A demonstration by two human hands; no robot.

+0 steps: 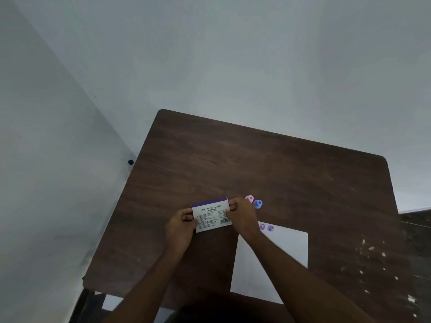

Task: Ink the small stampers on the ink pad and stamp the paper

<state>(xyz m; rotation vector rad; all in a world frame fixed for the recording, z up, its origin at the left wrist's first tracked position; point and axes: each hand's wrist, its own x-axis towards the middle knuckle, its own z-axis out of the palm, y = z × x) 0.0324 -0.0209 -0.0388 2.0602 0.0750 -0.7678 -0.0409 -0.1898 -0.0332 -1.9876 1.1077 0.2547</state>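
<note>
A white stamp pad box (pixel 211 214) with a purple top edge and printed text sits above the table's middle, held at both ends. My left hand (pixel 182 226) grips its left end and my right hand (pixel 242 216) grips its right end. Just past my right hand stand two small stampers on the table, a pink stamper (pixel 250 198) and a blue stamper (pixel 257 203). A white paper (pixel 286 248) lies to the right under my right forearm. Two purple stamp marks (pixel 266 227) show near its top left corner.
The dark brown wooden table (pixel 279 164) stands in a corner of pale walls. White flecks and scuffs (pixel 370 248) dot its right side. A small black knob (pixel 130 162) sits on the left wall near the table's edge.
</note>
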